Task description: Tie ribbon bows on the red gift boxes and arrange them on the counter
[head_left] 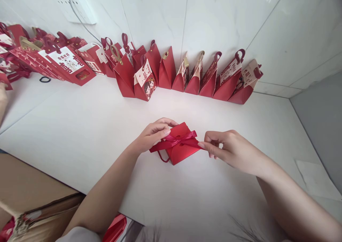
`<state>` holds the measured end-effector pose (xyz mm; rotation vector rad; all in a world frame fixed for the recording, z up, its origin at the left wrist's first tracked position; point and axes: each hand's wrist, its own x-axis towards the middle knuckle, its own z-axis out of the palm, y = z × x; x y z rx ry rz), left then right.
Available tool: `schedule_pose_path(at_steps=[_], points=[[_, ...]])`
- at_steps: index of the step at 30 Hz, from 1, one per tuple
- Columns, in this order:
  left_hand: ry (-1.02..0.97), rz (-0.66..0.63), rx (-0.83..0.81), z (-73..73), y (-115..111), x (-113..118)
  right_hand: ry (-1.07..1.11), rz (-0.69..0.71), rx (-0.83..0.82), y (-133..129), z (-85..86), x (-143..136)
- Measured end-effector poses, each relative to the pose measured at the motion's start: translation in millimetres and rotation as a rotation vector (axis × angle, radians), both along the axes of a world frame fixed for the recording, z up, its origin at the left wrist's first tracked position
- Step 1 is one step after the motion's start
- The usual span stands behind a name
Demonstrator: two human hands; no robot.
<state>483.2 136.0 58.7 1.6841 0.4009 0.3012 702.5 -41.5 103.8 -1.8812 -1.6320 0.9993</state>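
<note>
A small red box [184, 152] lies on the white table, with a darker red ribbon [178, 141] tied in a bow across its top. My left hand [157, 132] rests on the box's left edge, thumb on top and fingers behind, holding it. My right hand [220, 145] pinches the ribbon's right end between thumb and index finger, just right of the box. The ribbon's other tail reaches out below my left thumb. A thin red cord loop [163, 157] sticks out at the box's lower left.
Red gift boxes [167, 69] with ribbon handles stand along the tiled wall. Stacked printed boxes [66, 66] lie at the left, near a black ring [45, 79]. Another person's hand [3, 99] shows at the far left. A cardboard box [34, 188] is below the table edge.
</note>
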Motion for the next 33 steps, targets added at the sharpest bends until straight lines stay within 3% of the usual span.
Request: schedule_pose_path(at_steps=[3,7,12,16,22,33], points=[[-0.007,-0.009,0.019,1.2,-1,0,-0.012,0.029,-0.053,0,1.9,10],[-0.005,-0.047,0.092,4.6,-2,-1,0.168,-0.06,0.082,8,-4.5,19],[0.08,-0.095,0.175,9.8,-1,-2,0.456,0.093,0.126,24,-19.7,15],[0.115,-0.11,0.205,11.7,0,-3,0.387,0.139,0.146,33,-21.1,12],[0.124,-0.116,0.254,15.3,0,-4,0.396,0.245,0.031,45,-15.0,11],[0.131,-0.093,0.374,17.9,-1,-4,0.526,0.247,-0.031,42,-16.2,12]])
